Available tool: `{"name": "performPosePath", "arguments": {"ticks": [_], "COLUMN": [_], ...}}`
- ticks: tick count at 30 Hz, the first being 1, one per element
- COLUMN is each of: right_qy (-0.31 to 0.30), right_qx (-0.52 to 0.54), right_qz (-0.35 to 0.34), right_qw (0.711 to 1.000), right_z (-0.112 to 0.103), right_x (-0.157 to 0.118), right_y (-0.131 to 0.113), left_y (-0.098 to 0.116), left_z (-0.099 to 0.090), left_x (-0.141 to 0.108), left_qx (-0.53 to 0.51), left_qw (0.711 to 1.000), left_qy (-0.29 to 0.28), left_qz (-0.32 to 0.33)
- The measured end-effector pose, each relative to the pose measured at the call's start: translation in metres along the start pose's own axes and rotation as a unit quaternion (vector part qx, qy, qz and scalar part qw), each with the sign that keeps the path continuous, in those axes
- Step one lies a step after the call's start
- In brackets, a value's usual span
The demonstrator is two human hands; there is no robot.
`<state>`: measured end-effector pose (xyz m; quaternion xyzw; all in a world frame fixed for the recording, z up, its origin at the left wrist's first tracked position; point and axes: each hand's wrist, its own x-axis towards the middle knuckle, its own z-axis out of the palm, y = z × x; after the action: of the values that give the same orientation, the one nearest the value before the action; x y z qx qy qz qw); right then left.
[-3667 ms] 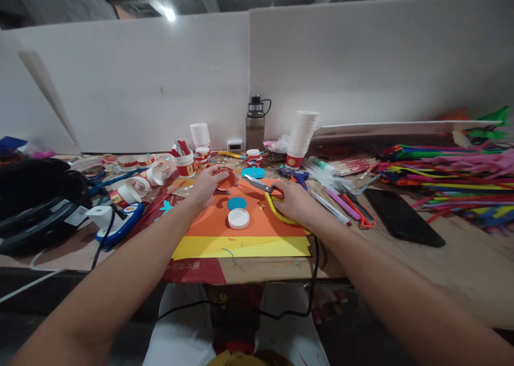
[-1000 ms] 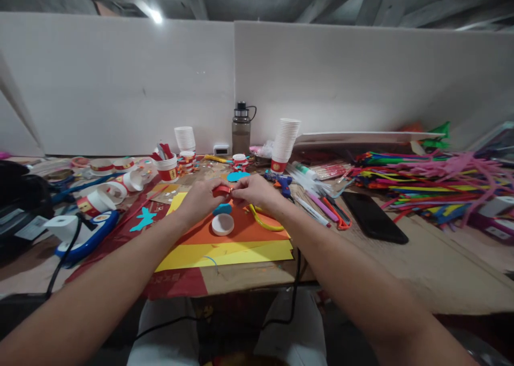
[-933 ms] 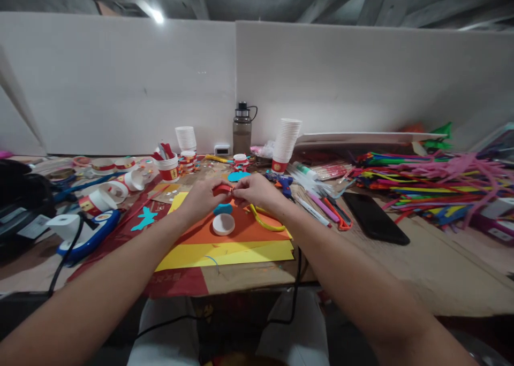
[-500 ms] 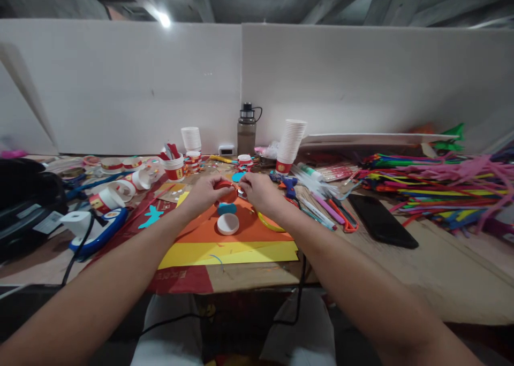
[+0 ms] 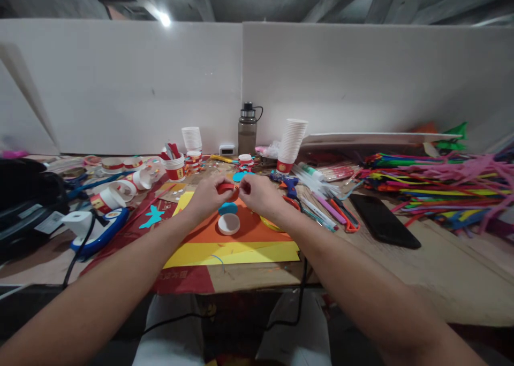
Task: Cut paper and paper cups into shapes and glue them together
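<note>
In the middle of the table my left hand (image 5: pixel 209 196) is closed on a small curved red piece (image 5: pixel 226 188), perhaps a strip cut from a paper cup. Against its right end the fingers of my right hand (image 5: pixel 257 193) are pinched together; whatever they grip is too small to make out. Just below the hands lie a blue disc (image 5: pixel 227 209) and a shallow white round piece (image 5: pixel 228 224) like a cup bottom. Both rest on an orange sheet (image 5: pixel 201 234), with a yellow sheet (image 5: pixel 241 255) under it. Another blue disc (image 5: pixel 240 177) lies beyond my fingers.
A hot glue gun (image 5: pixel 289 183), pens (image 5: pixel 335 211) and a phone (image 5: pixel 383 220) lie to the right, with pipe cleaners (image 5: pixel 450 189) farther over. Stacked paper cups (image 5: pixel 292 141) and a bottle (image 5: pixel 247 130) stand behind. At left are cut cups (image 5: pixel 107 199) and a blue-and-white power strip (image 5: pixel 100 232).
The red piece has turned in my left fingers and shows a narrower side. My right fingers have drawn closer together beside it. The discs and sheets stay in place.
</note>
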<state>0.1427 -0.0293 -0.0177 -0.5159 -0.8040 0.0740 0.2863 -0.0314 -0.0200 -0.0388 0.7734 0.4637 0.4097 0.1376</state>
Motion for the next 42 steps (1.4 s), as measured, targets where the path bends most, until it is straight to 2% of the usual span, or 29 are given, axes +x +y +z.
{"name": "performPosePath", "arguments": {"ticks": [5,10,16,21,27,32,36,39,41,42], "right_qy": [0.009,0.040,0.017,0.015,0.049,0.041,-0.001,-0.119,-0.203,-0.227], "right_qx": [0.032,0.069,0.048,0.029,0.061,0.145,0.294,0.433,0.474,0.474], "right_qz": [-0.002,0.000,-0.018,-0.011,-0.031,-0.011,0.001,-0.002,-0.027,-0.038], "right_qw": [0.999,0.997,0.999,0.999,0.996,0.989,0.956,0.894,0.857,0.850], "right_z": [0.001,0.000,-0.001,0.001,0.006,0.006,-0.001,-0.013,-0.021,-0.023], "right_x": [-0.001,0.000,0.000,-0.001,-0.001,0.001,0.002,-0.002,-0.005,-0.006], "right_y": [0.000,-0.001,-0.001,-0.001,0.000,0.001,-0.001,-0.006,-0.009,-0.009], "left_y": [0.006,0.003,0.002,0.009,0.013,0.012,-0.002,-0.012,-0.016,-0.016], "left_z": [0.000,0.000,-0.001,0.000,0.002,0.002,-0.001,-0.003,-0.003,-0.003], "left_x": [-0.001,0.000,-0.001,-0.004,-0.005,-0.004,0.002,0.006,0.009,0.010], "left_qx": [-0.044,-0.054,-0.020,-0.014,-0.014,-0.017,-0.083,-0.214,-0.303,-0.343], "left_qw": [0.998,0.997,1.000,0.999,1.000,0.999,0.991,0.963,0.934,0.918], "left_qy": [-0.023,-0.004,0.006,0.014,0.010,0.024,0.049,0.058,0.069,0.073], "left_qz": [-0.025,-0.058,-0.023,-0.029,-0.011,-0.036,-0.089,-0.153,-0.178,-0.185]}}
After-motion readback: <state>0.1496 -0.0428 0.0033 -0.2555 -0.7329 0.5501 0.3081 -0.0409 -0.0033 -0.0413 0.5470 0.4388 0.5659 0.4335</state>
